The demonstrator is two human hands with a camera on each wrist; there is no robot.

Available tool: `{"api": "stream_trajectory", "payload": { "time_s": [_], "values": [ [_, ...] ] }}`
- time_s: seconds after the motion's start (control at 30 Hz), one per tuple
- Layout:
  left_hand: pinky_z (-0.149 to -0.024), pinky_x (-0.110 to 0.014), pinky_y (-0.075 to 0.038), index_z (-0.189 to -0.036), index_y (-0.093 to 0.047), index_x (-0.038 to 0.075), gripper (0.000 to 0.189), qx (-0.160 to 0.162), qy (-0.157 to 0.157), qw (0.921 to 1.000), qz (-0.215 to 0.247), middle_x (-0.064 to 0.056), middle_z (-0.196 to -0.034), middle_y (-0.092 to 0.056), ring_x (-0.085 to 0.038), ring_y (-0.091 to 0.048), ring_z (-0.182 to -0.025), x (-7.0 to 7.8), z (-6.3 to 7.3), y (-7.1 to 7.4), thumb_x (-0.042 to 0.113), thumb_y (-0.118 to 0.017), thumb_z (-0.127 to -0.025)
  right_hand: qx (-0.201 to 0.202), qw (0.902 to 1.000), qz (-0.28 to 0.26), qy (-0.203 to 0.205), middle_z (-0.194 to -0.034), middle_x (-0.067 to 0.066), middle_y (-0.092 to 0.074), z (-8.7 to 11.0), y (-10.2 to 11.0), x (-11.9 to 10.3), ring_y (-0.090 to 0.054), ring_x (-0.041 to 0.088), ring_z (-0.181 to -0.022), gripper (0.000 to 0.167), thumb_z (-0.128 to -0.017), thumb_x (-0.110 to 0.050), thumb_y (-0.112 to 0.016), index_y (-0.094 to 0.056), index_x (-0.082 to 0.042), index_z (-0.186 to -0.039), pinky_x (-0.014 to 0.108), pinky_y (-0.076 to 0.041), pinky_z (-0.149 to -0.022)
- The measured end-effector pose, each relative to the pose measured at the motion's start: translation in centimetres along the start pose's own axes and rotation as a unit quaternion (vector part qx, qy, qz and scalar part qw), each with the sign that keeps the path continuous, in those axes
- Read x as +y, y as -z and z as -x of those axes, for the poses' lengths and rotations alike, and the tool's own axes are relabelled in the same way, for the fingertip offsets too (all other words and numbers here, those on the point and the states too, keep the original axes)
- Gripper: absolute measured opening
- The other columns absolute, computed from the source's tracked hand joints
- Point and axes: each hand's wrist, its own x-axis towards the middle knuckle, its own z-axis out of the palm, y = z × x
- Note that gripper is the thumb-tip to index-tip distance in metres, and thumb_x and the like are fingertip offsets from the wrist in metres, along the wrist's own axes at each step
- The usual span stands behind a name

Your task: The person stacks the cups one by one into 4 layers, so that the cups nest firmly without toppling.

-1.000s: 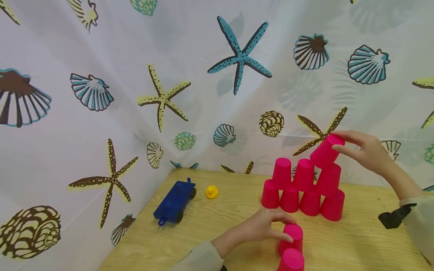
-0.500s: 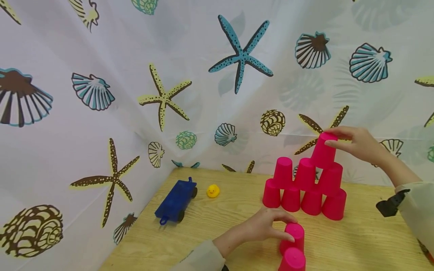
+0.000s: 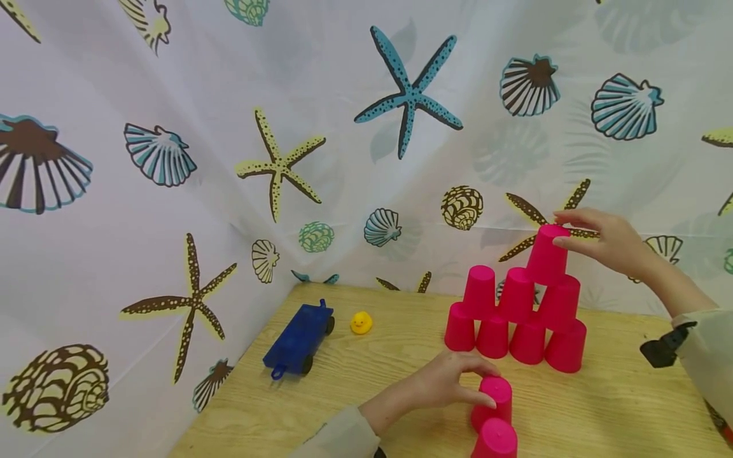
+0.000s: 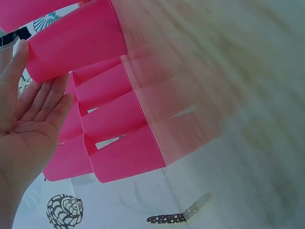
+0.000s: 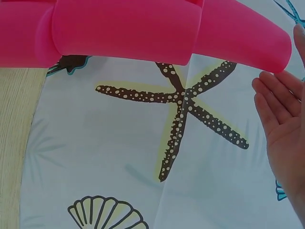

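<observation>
A stepped tower of upturned pink cups stands at the right of the table, with several in its bottom row (image 3: pixel 460 327) and three in the middle row (image 3: pixel 517 296). One top cup (image 3: pixel 546 261) rests over the middle and right cups of that row. My right hand (image 3: pixel 615 245) is beside this top cup, thumb at its upper edge, the index finger raised off it; in the right wrist view the fingers (image 5: pixel 281 102) lie loosely at its narrow end. Nearer me, my left hand (image 3: pixel 441 381) holds another upturned cup (image 3: pixel 497 401) between thumb and fingers.
One more pink cup (image 3: pixel 495 439) stands in front of the left hand's cup, cut by the frame edge. A blue toy wagon (image 3: pixel 300 340) and a yellow rubber duck (image 3: pixel 361 322) are on the wooden table (image 3: pixel 389 337) at left. A shell-patterned curtain (image 3: pixel 343 95) hangs behind.
The top cup, tilted in the right hand a second ago, now stands upright on the middle row. The right hand's fingers have loosened from it. The left hand stays at its cup.
</observation>
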Motion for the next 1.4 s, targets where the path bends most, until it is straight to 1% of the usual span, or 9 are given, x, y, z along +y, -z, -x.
{"api": "stream_trajectory", "payload": {
  "time_s": [0.1, 0.17, 0.27, 0.33, 0.43, 0.63, 0.87, 1.1, 1.4],
  "values": [
    [-0.091, -0.015, -0.053, -0.124, -0.064, 0.013, 0.044, 0.011, -0.021, 0.9993, -0.031, 0.002, -0.118, -0.07, 0.001, -0.063, -0.106, -0.3, 0.2, 0.2, 0.03, -0.075, -0.085, 0.029, 0.9995, -0.004, -0.005, -0.136, 0.021, -0.057, 0.8, 0.2, 0.1, -0.054, 0.038, -0.121, 0.053, -0.09, -0.022, -0.07, -0.053, -0.006, -0.138, 0.023, -0.055, -0.092],
    [-0.091, -0.014, -0.053, -0.124, -0.064, 0.013, 0.043, 0.022, -0.028, 0.9981, -0.05, 0.001, -0.118, -0.07, 0.0, -0.063, -0.105, -0.5, 0.5, 0.5, 0.031, -0.074, -0.086, 0.055, 0.9985, -0.007, 0.001, -0.134, 0.017, -0.059, 1.5, 0.1, 0.0, -0.056, 0.02, -0.12, 0.051, -0.09, -0.021, -0.071, -0.055, -0.008, -0.137, 0.003, -0.042, -0.087],
    [-0.09, -0.013, -0.052, -0.123, -0.063, 0.014, 0.043, 0.047, -0.029, 0.9964, -0.064, 0.001, -0.118, -0.069, -0.003, -0.063, -0.106, -0.6, 1.1, 1.2, 0.031, -0.075, -0.085, 0.104, 0.9935, -0.007, 0.045, -0.132, -0.004, -0.062, 2.7, -0.3, -0.2, -0.051, -0.011, -0.116, 0.052, -0.086, -0.015, -0.074, -0.057, -0.01, -0.135, -0.008, -0.03, -0.085],
    [-0.09, -0.013, -0.052, -0.123, -0.063, 0.014, 0.044, 0.071, -0.024, 0.9951, -0.064, 0.001, -0.118, -0.069, -0.006, -0.063, -0.106, -0.5, 1.5, 2.1, 0.031, -0.075, -0.085, 0.135, 0.9872, -0.003, 0.086, -0.129, -0.022, -0.058, 3.5, -0.6, -0.5, -0.043, -0.024, -0.112, 0.054, -0.082, -0.007, -0.076, -0.059, -0.009, -0.133, -0.007, -0.031, -0.089],
    [-0.093, -0.017, -0.053, -0.122, -0.063, 0.013, 0.044, 0.115, -0.021, 0.9916, -0.057, -0.001, -0.117, -0.069, -0.012, -0.063, -0.107, 0.0, 1.8, 4.1, 0.029, -0.077, -0.083, 0.157, 0.9786, -0.003, 0.133, -0.128, -0.04, -0.046, 4.8, -1.1, -1.1, -0.041, -0.026, -0.118, 0.061, -0.075, 0.002, -0.078, -0.059, -0.006, -0.132, -0.006, -0.03, -0.093],
    [-0.099, -0.034, -0.054, -0.119, -0.066, 0.008, 0.043, 0.224, -0.051, 0.9711, -0.065, -0.006, -0.114, -0.071, -0.019, -0.066, -0.107, 1.0, 2.0, 8.7, 0.022, -0.08, -0.08, 0.139, 0.9723, -0.022, 0.186, -0.135, -0.034, -0.048, 7.3, -2.8, -2.6, -0.044, -0.017, -0.125, 0.07, -0.064, 0.007, -0.082, -0.06, -0.004, -0.13, -0.002, -0.033, -0.099],
    [-0.1, -0.035, -0.054, -0.119, -0.065, 0.006, 0.042, 0.318, -0.082, 0.9438, -0.037, -0.009, -0.114, -0.07, -0.022, -0.066, -0.111, 2.4, 0.6, 12.9, 0.019, -0.079, -0.082, 0.089, 0.9649, -0.098, 0.227, -0.133, -0.016, -0.06, 9.6, -5.6, -4.6, -0.051, -0.007, -0.126, 0.071, -0.061, 0.004, -0.085, -0.061, -0.001, -0.127, 0.005, -0.041, -0.1],
    [-0.1, -0.036, -0.054, -0.121, -0.064, 0.007, 0.042, 0.353, -0.068, 0.9327, -0.033, -0.009, -0.117, -0.07, -0.023, -0.065, -0.113, 3.6, -2.4, 14.7, 0.023, -0.078, -0.084, 0.03, 0.9593, -0.131, 0.249, -0.129, -0.001, -0.065, 11.8, -9.2, -6.2, -0.055, -0.003, -0.123, 0.069, -0.066, -0.007, -0.087, -0.06, -0.006, -0.13, 0.012, -0.05, -0.094],
    [-0.098, -0.033, -0.055, -0.125, -0.062, 0.011, 0.045, 0.332, -0.047, 0.9419, -0.024, -0.007, -0.121, -0.066, -0.021, -0.062, -0.114, 4.3, -7.2, 14.4, 0.029, -0.076, -0.086, -0.105, 0.9503, -0.175, 0.235, -0.129, 0.006, -0.065, 14.1, -12.4, -7.2, -0.059, 0.007, -0.119, 0.065, -0.078, -0.016, -0.081, -0.054, -0.012, -0.137, 0.026, -0.058, -0.087]
  ]
}}
